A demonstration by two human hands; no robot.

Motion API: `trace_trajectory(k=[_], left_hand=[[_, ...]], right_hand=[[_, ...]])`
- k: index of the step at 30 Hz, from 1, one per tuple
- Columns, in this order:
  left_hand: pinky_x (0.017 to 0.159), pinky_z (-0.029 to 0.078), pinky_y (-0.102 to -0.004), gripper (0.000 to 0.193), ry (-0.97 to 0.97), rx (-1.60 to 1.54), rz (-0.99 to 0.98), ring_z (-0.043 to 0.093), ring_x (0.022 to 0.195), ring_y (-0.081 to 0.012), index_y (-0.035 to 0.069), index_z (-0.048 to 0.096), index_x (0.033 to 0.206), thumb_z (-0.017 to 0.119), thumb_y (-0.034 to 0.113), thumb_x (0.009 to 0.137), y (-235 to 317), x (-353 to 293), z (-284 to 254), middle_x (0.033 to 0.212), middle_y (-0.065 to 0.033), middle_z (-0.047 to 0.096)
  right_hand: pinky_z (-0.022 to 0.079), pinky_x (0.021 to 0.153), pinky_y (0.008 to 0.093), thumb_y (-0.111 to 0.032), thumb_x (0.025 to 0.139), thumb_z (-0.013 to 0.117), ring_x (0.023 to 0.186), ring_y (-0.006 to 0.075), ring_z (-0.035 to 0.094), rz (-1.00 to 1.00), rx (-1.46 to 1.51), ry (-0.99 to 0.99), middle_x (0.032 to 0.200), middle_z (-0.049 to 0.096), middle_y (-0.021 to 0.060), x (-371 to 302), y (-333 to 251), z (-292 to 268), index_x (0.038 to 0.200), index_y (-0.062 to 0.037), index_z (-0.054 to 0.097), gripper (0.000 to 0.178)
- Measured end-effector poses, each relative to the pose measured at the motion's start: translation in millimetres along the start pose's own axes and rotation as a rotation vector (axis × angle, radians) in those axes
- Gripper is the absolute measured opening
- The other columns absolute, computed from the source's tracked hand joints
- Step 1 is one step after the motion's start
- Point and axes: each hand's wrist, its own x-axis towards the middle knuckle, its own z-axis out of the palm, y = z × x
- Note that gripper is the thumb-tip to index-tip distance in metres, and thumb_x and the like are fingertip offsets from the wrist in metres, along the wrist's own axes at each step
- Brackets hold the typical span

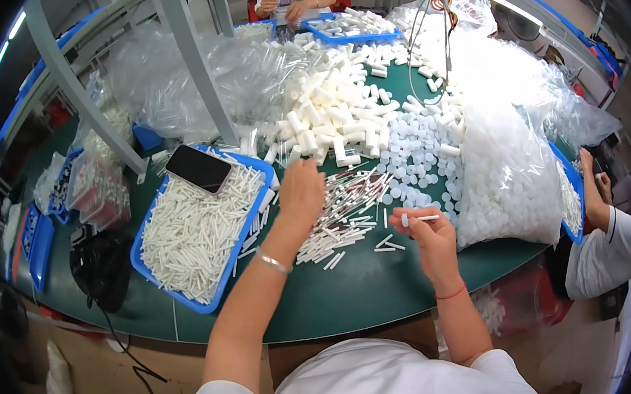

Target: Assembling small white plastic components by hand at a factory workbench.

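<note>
While your right hand point(432, 241) has its fingers closed on a white capped stick point(424, 218), the stick's long axis sits near level, running left to right across your view. Round cap end point(405, 220) points left; bare end points right, toward the clear bag of caps point(510, 187).

Location: above the counter point(340, 309), right of the loose rods point(334, 234), on the near side of the translucent caps point(410, 151).

Left hand point(303, 195): at the left edge of the rods, near the white cylinders point(332, 113); fingers point away from you. Can't tell if they're pinching something or loose, fingertips are hidden.

Loose rods lie at mixed angles, many slanting from near left to far right.

Left of your left forearm: blue tray point(204, 308) heaped with short white tubes point(195, 237), pointing every which way. Phone point(198, 169) lies on top at the far end, screen up.
</note>
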Motion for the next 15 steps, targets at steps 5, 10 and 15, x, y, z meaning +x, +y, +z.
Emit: trace_trajectory(k=[5,10,15], left_hand=[[0.072,0.054,-0.044,0.013,-0.201,0.229,-0.131,0.064,0.088,-0.036,-0.002,0.068,0.089,0.062,0.006,0.08,-34.4,23.1,7.8,0.09,-0.021,0.065],[0.065,0.053,-0.0413,0.022,-0.036,-0.008,-0.097,0.065,0.076,-0.0309,0.001,0.065,0.101,0.057,0.012,0.084,-51.0,11.1,-3.8,0.088,-0.0166,0.067],[0.05,0.051,-0.0245,0.025,-0.339,-1.035,-0.56,0.06,0.059,-0.0104,-0.004,0.064,0.109,0.049,0.012,0.095,16.7,-32.6,-47.4,0.079,-0.0095,0.066]], right_hand=[[0.052,0.082,0.0333,-0.009,0.094,0.057,0.091,0.0224,0.067,0.047,-0.066,0.026,0.102,0.067,0.0148,-1.4,6.1,-11.2,0.097,0.0016,0.06,0.011],[0.051,0.081,0.0299,-0.013,0.096,0.055,0.086,0.0168,0.066,0.015,-0.13,-0.004,0.102,0.066,0.0092,3.2,10.1,-4.5,0.095,0.0009,0.06,0.015],[0.051,0.078,0.0233,-0.006,0.095,0.057,0.088,0.0128,0.063,-0.109,-0.289,-0.118,0.106,0.064,0.009,3.9,16.4,4.0,0.104,0.0033,0.063,0.014]])
